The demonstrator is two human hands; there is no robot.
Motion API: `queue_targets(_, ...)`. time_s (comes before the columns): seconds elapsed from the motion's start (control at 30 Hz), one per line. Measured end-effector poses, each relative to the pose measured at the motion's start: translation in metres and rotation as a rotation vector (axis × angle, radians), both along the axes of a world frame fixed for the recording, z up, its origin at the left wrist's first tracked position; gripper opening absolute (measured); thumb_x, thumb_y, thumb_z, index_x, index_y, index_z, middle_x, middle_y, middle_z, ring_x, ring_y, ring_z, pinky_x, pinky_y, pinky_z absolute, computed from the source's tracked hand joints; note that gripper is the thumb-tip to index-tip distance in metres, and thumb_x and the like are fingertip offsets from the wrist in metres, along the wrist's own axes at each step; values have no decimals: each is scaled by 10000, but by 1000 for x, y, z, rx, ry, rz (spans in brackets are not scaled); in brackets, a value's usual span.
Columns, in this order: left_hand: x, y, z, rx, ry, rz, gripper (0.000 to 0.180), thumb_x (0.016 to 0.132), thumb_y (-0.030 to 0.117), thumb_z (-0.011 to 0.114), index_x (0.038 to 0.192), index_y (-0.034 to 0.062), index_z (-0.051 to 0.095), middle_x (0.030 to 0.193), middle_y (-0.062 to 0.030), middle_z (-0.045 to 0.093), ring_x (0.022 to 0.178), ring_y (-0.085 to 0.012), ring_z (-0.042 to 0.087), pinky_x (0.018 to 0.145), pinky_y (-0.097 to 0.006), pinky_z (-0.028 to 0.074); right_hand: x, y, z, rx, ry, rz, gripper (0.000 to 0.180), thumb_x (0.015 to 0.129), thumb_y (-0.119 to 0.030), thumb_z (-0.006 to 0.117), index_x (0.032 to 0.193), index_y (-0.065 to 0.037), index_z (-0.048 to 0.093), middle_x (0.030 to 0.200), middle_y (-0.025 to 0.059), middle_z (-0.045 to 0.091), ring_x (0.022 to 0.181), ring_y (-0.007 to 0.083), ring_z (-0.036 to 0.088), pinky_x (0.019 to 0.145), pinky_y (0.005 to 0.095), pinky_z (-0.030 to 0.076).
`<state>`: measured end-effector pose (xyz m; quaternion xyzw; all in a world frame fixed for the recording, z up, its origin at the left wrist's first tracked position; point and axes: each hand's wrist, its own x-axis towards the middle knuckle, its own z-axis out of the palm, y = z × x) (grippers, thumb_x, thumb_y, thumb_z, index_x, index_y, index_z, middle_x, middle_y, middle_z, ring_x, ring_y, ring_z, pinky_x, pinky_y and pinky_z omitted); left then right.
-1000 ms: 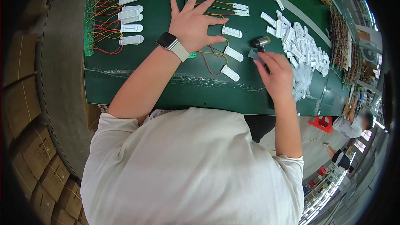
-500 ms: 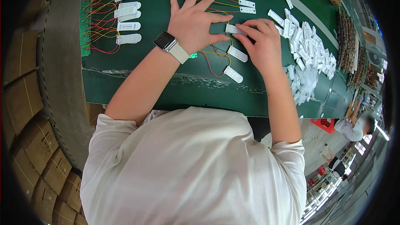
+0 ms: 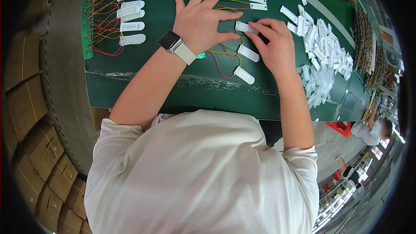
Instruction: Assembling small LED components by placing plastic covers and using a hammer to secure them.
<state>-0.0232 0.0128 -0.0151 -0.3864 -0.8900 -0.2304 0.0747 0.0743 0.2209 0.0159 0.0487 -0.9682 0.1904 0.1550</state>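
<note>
Left hand (image 3: 203, 21): flat, fingers spread wide, pressed on wired green circuit board (image 3: 200, 55) on green counter (image 3: 173, 82); grips nothing; smartwatch (image 3: 170, 40) on wrist. Right hand (image 3: 274, 45): just right of left hand, fingertips pinched on white LED strip module (image 3: 243, 27), touching left thumb tip. Two more white modules (image 3: 248, 53) on red and yellow wires (image 3: 221, 63), just below held module. Loose heap of white modules (image 3: 326, 56) right of right hand. Finished wired row (image 3: 130, 15) well left of left hand.
</note>
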Motion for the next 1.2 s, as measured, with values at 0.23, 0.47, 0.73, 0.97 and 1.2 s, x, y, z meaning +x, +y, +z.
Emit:
queue_targets(0.23,0,-1,7,-65,-21,17,583,689,638,834,1245,498,728,1612,28,461,1550,-310,287,1156,-806,115,-3,-1,2,-12,-45,18,244,814,-206,839,1038,-114,806,995,2,694,911,229,641,811,369,536)
queue_targets(0.47,-2,-4,23,-114,-28,-15,517,734,536,846,1223,388,769,1582,-88,487,1541,-392,290,1165,-784,143,-5,-2,4,-22,-62,8,249,822,-222,832,1054,-135,807,1000,-5,688,916,226,634,803,362,539)
queue_targets(0.73,0,2,23,-119,-21,-25,516,761,577,814,1239,391,760,1585,-81,480,1535,-386,296,1165,-782,149,1,3,9,-9,-86,1,286,825,-230,834,1098,-150,801,1013,5,694,921,233,634,807,367,539)
queue_targets(0.97,-1,-7,22,-76,-19,-13,495,762,585,810,1212,383,774,1561,-86,509,1520,-394,321,1159,-782,164,77,17,51,-2,-211,-501,445,824,-335,860,1095,-37,672,989,104,690,889,302,640,788,420,526)
queue_targets(1.2,-2,-2,23,-67,10,-36,484,745,568,832,1187,375,785,1535,-95,537,1503,-403,349,1149,-792,178,158,21,38,98,-546,-593,459,872,-354,825,1079,1,620,936,141,680,843,335,640,766,453,516)
